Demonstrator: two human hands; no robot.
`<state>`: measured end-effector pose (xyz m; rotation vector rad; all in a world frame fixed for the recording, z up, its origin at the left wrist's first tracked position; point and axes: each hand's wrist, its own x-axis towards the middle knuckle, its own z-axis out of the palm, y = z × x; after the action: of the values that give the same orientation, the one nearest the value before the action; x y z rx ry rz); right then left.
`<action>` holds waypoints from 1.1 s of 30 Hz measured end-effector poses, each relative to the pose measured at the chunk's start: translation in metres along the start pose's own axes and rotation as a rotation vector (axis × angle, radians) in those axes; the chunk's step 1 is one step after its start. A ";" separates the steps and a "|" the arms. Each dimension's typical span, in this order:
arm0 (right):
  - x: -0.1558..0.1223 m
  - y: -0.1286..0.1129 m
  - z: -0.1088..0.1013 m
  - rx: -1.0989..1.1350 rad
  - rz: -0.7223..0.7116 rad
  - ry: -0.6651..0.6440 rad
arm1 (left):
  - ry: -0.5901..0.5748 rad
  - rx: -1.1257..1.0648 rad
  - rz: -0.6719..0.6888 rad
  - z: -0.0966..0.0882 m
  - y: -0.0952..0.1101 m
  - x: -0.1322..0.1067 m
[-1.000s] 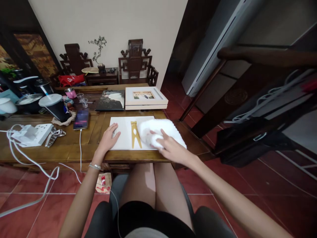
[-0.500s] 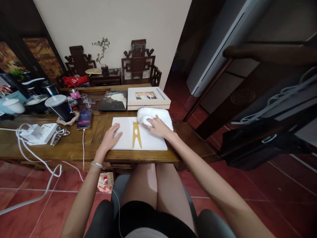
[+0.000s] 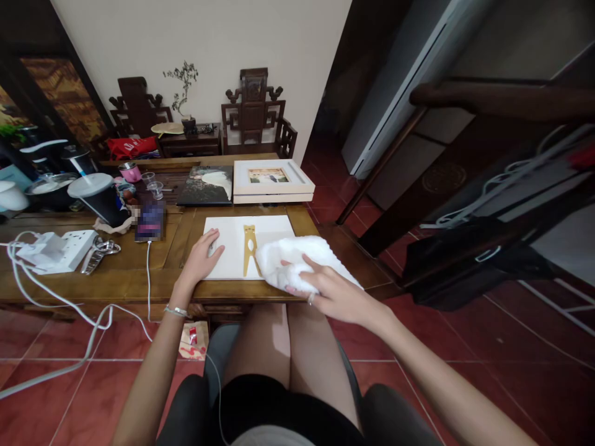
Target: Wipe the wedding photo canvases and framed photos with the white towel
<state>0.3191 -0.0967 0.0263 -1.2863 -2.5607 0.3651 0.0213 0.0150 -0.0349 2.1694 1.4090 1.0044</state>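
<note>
A white canvas board (image 3: 232, 244) with a yellow cat figure (image 3: 250, 249) lies flat on the wooden table (image 3: 139, 272), near its front edge. My left hand (image 3: 202, 258) rests on the board's left part, fingers lying flat and a little curled. My right hand (image 3: 330, 291) presses a bunched white cloth (image 3: 297, 260) against the board's near right corner, fingers closed on the cloth. The cloth hangs partly past the table's edge.
Behind the board lie a dark painting (image 3: 205, 184) and a white framed picture (image 3: 272, 180). A phone (image 3: 149, 221) with its cable, a power strip (image 3: 65, 248), keys (image 3: 97, 253), a lidded cup (image 3: 97, 197) and pots stand at the left. Dark wooden furniture (image 3: 488, 186) rises at the right.
My right hand has drawn the cloth from the board's far right corner back toward me to the near right corner. My left hand has stayed on the board.
</note>
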 end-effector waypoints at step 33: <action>0.105 0.064 0.012 -0.187 0.068 0.104 | -0.036 0.050 -0.013 -0.004 0.006 -0.001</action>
<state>0.3024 0.0242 0.0052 -1.4182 -2.5171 0.0695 0.0222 0.0111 -0.0287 2.1990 1.4447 0.9310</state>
